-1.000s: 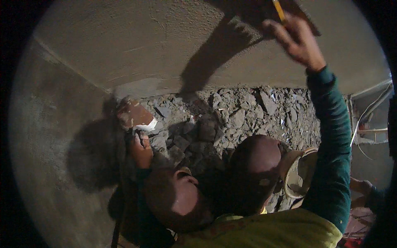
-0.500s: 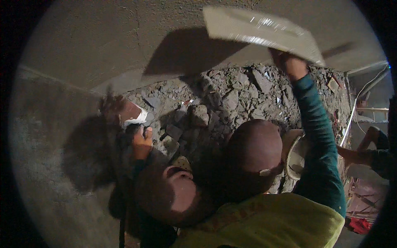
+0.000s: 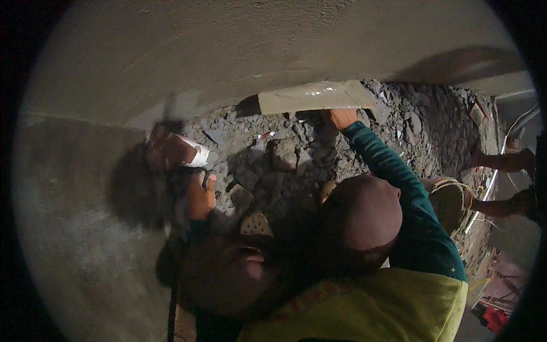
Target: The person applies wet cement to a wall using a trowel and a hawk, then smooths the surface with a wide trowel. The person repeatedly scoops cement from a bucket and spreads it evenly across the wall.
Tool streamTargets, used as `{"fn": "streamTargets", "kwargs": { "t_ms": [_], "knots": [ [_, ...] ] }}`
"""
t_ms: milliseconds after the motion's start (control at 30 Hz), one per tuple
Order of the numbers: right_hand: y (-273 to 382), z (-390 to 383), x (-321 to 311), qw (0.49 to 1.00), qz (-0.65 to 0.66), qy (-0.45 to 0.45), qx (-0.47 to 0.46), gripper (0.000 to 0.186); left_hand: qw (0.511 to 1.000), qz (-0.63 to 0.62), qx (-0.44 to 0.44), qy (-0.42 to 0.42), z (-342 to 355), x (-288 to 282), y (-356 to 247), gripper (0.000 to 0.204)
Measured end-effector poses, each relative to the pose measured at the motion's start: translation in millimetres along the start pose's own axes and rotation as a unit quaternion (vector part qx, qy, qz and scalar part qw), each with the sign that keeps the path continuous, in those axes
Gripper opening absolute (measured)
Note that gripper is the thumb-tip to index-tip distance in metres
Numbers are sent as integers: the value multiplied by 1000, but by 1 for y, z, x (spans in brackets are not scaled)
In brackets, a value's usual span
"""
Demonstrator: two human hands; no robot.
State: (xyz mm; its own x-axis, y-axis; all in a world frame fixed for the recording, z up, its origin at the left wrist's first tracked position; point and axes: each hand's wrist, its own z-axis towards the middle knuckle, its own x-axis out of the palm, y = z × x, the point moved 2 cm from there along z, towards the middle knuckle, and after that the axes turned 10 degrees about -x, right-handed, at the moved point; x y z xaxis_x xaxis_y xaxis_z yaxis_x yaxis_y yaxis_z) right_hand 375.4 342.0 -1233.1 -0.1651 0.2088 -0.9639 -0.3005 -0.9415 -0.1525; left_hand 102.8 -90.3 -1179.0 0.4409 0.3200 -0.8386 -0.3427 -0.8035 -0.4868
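Grey plastered wall (image 3: pixel 256 48) across the top, second wall (image 3: pixel 85 216) down the left, rubble floor (image 3: pixel 410 122) below and between. Light is patchy, with dark shadows on both walls.

Flat beige float plate (image 3: pixel 313 98) sits at the foot of the top wall, long side roughly along it, just above the rubble. Can't tell if it touches the plaster. Right hand (image 3: pixel 343 118) holds it from the near edge; fingers mostly hidden behind the plate.

Left hand (image 3: pixel 201 195) is low near the corner, fingers curled, just below a brown-and-white chunk (image 3: pixel 181 151). Can't tell whether it grips anything.

Wearer is crouched: both knees up front, green sleeves (image 3: pixel 393 162), yellow-green vest (image 3: pixel 364 305). Perforated tan shoe (image 3: pixel 256 224) shows by the left knee.

Bucket (image 3: pixel 451 204) stands right of the right arm, partly covered by it. Another person's bare limbs come in from the right edge, one near the bucket. White strip (image 3: pixel 491 191) beyond it, red item (image 3: pixel 494 319) lower right.
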Motion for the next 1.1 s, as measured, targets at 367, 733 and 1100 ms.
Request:
{"fn": "streamTargets", "kwargs": {
  "t_ms": [367,733,1100],
  "knots": [
    [-45,76,-199,993,97,28,-53,37,993,35,-7,116,39,28,35,55],
    [-119,141,-524,980,148,-125,-52,44,992,-2,100,71,84,58,-30,36],
    [-78,80,-399,977,-6,-212,22,21,963,-28,243,-113,21,48,43,31]
  ]
}}
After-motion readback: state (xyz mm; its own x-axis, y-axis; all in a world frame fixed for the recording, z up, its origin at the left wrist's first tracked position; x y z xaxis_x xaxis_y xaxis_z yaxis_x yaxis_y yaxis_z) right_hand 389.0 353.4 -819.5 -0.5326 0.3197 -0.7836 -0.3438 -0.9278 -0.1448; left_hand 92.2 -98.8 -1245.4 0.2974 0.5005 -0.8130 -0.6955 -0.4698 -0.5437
